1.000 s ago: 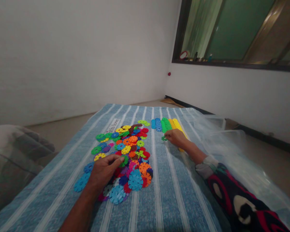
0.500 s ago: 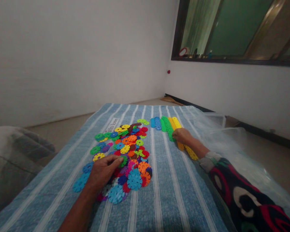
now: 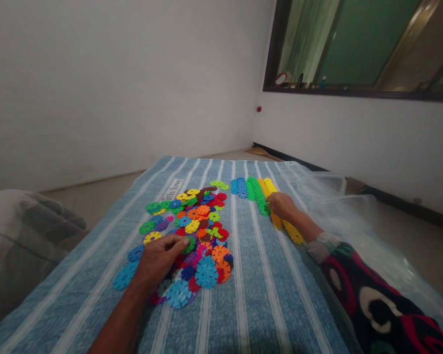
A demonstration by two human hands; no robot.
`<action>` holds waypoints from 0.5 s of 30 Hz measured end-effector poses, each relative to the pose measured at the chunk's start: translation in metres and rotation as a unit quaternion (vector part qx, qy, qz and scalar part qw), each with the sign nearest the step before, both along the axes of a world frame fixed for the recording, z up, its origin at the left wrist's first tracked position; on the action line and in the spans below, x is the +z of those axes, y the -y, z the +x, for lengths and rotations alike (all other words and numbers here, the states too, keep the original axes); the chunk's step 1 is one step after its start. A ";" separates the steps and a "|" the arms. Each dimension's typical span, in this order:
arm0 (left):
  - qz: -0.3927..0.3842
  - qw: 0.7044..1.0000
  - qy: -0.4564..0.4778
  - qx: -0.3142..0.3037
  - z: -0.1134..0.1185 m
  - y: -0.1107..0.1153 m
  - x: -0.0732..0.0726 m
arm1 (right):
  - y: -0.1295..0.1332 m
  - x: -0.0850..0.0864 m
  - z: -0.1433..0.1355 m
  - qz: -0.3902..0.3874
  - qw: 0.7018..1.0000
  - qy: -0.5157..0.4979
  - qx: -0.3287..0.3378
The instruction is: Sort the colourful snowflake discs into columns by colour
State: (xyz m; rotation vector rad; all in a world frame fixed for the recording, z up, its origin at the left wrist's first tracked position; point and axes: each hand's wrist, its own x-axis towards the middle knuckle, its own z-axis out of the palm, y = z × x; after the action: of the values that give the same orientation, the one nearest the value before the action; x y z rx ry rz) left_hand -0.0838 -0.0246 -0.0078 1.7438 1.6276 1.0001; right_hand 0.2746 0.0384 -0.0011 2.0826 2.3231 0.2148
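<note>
Flower-shaped plastic discs of many colours lie in a loose pile, among them a light blue disc point(image 3: 206, 272). My left hand point(image 3: 165, 253) pinches a green disc point(image 3: 189, 245) at the pile's left side. My right hand point(image 3: 280, 205) is closed at the edge of the long green row point(image 3: 258, 195); whether a disc is between its fingers is hidden. Overlapping discs form rows sorted by colour: a blue row point(image 3: 241, 188), the green one, an orange row point(image 3: 276, 221) and a yellow row point(image 3: 292, 232), partly covered by my right hand.
A blue striped cloth point(image 3: 251, 305) covers the table. Clear plastic containers point(image 3: 349, 204) and clear sheeting stand along the right side. Light green discs point(image 3: 219, 185) lie behind the pile. Grey fabric point(image 3: 25, 246) shows at the left, beside the table.
The view has shifted slightly. My right hand has moved very little along the green row, and my left hand still pinches the green disc.
</note>
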 end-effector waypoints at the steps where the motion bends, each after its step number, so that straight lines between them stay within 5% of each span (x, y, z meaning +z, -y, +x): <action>1: -0.008 1.000 0.005 -0.003 0.000 0.001 0.001 | 0.004 0.002 -0.005 0.002 1.000 -0.008 0.008; 6: -0.021 0.999 0.020 -0.033 0.001 0.001 0.001 | 0.032 0.007 -0.056 0.011 0.993 -0.061 0.099; 11: -0.012 0.996 0.025 -0.087 0.004 0.001 0.002 | 0.055 0.001 -0.124 0.036 0.937 -0.213 0.273; 15: -0.021 0.991 0.046 -0.121 0.008 0.004 0.005 | 0.059 -0.003 -0.157 0.025 0.917 -0.255 0.307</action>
State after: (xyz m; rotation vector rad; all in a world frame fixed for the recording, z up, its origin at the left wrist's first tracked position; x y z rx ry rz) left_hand -0.0759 -0.0290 -0.0026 1.7880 1.3328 0.9093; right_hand 0.1174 -0.0209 -0.0037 1.4692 3.2561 -0.3154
